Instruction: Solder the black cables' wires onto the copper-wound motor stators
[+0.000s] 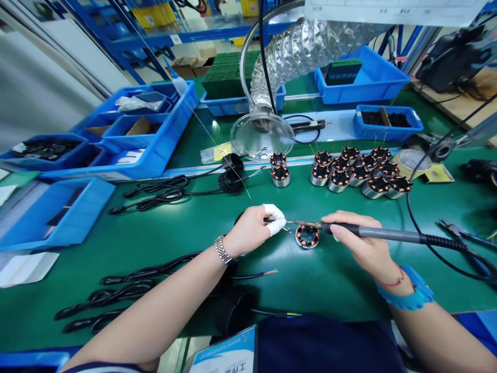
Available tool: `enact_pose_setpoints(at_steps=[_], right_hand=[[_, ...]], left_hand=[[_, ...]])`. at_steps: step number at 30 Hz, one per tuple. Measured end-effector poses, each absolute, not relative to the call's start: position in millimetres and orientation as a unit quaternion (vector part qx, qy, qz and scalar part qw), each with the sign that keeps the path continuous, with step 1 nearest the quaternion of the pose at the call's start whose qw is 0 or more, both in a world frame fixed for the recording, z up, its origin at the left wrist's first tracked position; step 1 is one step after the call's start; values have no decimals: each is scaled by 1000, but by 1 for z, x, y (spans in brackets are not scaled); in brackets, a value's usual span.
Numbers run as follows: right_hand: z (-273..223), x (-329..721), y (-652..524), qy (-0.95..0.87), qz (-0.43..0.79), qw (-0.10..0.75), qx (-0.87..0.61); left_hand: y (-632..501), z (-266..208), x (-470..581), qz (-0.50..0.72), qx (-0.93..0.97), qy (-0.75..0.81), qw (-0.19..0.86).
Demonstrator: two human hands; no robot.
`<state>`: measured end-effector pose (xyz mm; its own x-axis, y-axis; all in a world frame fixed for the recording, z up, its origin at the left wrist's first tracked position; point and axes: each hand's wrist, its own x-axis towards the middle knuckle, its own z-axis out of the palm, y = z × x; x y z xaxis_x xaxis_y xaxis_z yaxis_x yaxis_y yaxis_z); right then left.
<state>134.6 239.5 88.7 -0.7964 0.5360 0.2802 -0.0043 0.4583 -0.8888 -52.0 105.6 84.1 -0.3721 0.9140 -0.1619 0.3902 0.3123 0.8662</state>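
Note:
My right hand [359,243] is closed around the grey and black handle of a soldering iron [388,234], its tip pointing left. White finger covers sit on the fingertips of my left hand [256,228], which pinches the end of a black cable with thin wires [286,228]. The iron's tip meets the wire ends just in front of those fingers; whether they touch is too small to tell. Right below the tip, a ring-shaped motor stator [307,237] with copper windings lies on the green bench mat [334,290].
Several stators [357,173] stand behind my right hand, and two more [279,171] stand left of them. Coiled black cables [171,189] lie at left. A fume extraction hood [262,132] hangs above. Blue bins [155,160] line the back and left; pliers [452,228] lie at right.

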Motion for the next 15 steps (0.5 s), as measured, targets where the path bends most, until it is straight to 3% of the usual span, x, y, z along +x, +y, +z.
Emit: enact_pose_setpoints(at_steps=[15], right_hand=[[87,133,240,-791,523,255,-191]], left_hand=[[108,84,-53,376,451,731,348]])
